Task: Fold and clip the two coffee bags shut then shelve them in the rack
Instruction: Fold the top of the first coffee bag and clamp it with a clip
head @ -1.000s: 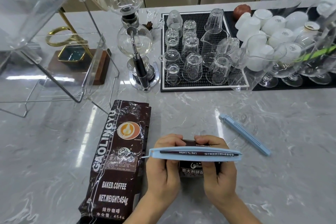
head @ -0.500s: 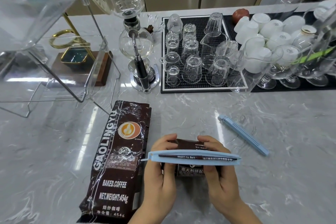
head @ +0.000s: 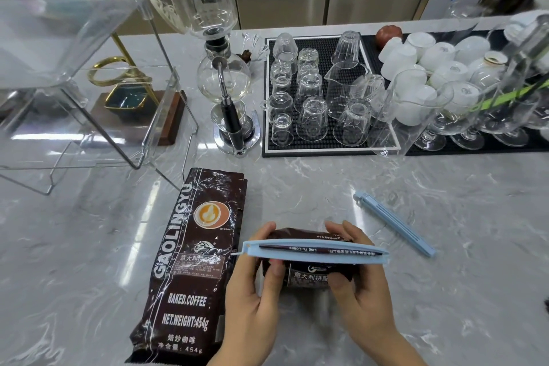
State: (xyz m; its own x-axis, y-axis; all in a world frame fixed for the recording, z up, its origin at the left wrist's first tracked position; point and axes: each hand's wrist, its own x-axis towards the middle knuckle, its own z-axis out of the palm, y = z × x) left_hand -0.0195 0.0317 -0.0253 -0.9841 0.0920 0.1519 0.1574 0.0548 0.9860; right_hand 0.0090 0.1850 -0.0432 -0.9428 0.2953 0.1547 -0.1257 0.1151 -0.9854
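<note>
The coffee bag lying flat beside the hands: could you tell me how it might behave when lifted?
The flat coffee bag is marked 454g, so probably hefty for its size. Its glossy, creased film looks slippery and soft; lifted by its unclipped top, it would likely sag.

On the flat coffee bag lying on the surface in front of you, you can read "GAOLINGYU" in large white letters running up its length, then "BAKED.COFFEE" and "NET.WEIGHT:454g" lower down, with "454g" again in the small bottom line beside Chinese characters. A round orange and white latte emblem sits near its top. On the folded bag you are holding, the strip showing through the blue clip reads "Ling Yu Coffee", upside down to you, and Chinese characters show below the clip. The labels on the steel cabinet doors behind are too small to read.
</note>
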